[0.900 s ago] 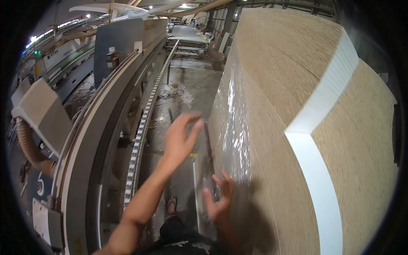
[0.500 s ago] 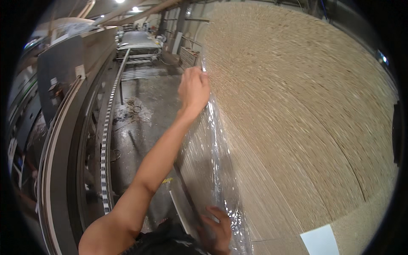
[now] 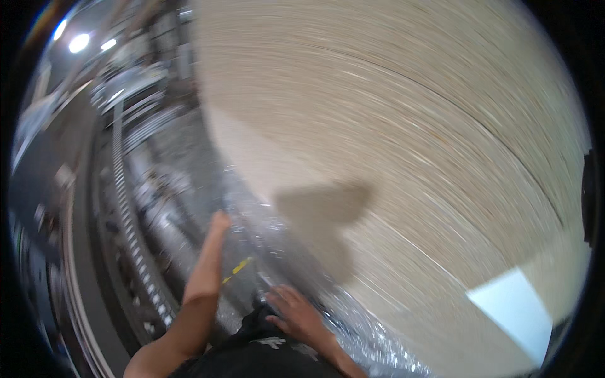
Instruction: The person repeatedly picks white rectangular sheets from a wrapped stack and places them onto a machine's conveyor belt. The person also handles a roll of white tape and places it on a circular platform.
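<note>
A large stack of light-brown particleboard (image 3: 403, 145) fills the right side, its grain smeared by motion. Clear plastic film (image 3: 277, 236) hangs wrinkled down the stack's left side, bunching near my body. My left hand (image 3: 220, 220) is low beside the film, left of the stack; it is blurred and its fingers are hidden, so I cannot see whether it grips the film. Close to my body, my right hand (image 3: 295, 313) has its fingers apart, next to the film. Whether it touches the film is unclear. A white paper sheet (image 3: 515, 312) lies on the board at lower right.
On the left runs a conveyor rail (image 3: 129, 220) with a row of light rollers. Beyond it stands a long machine with a grey panel (image 3: 41, 189). A yellow strip (image 3: 237, 269) marks the concrete floor (image 3: 183, 135) between rail and stack. Metal racks stand farther back.
My view has swung right and tilted. My left hand has come down and nearer from the stack's far edge. My right hand, also shifted, shows more fully with fingers apart.
</note>
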Available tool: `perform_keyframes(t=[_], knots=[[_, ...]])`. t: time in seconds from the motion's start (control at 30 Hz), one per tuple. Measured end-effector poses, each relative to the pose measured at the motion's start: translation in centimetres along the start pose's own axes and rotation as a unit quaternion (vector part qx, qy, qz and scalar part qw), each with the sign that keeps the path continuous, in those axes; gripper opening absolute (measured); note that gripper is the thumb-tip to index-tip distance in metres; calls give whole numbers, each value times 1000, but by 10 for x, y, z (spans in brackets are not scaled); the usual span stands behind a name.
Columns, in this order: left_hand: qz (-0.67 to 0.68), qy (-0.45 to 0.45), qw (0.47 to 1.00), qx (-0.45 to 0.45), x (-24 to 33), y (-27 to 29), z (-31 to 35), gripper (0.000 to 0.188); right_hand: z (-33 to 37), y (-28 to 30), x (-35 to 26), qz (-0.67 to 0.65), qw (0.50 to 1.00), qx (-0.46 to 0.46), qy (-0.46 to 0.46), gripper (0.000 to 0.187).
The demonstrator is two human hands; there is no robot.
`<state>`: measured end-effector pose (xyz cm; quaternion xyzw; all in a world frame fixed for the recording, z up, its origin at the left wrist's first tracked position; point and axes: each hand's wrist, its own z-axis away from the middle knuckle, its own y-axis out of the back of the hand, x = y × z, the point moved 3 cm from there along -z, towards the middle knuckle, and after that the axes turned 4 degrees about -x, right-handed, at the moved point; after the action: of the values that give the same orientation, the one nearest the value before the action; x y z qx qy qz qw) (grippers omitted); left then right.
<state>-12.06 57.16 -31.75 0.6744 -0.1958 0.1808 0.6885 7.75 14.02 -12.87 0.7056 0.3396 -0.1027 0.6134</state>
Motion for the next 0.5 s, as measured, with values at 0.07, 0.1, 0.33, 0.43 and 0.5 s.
perform_keyframes(t=[0.07,0.1,0.33,0.43,0.5], knots=[[-143,-109,980,85,-117,58,-46,34,1,18,-30,-44,989,119,74,43],[44,-172,971,159,-72,53,-55,31,11,43,-30,-21,982,181,57,37],[524,-285,785,167,161,308,-34,60,86,206,-106,359,702,587,-184,58],[445,-256,825,235,198,335,-28,72,82,233,-97,392,662,573,-281,80],[429,-304,814,245,193,333,-47,74,77,235,-95,395,670,551,-302,82]])
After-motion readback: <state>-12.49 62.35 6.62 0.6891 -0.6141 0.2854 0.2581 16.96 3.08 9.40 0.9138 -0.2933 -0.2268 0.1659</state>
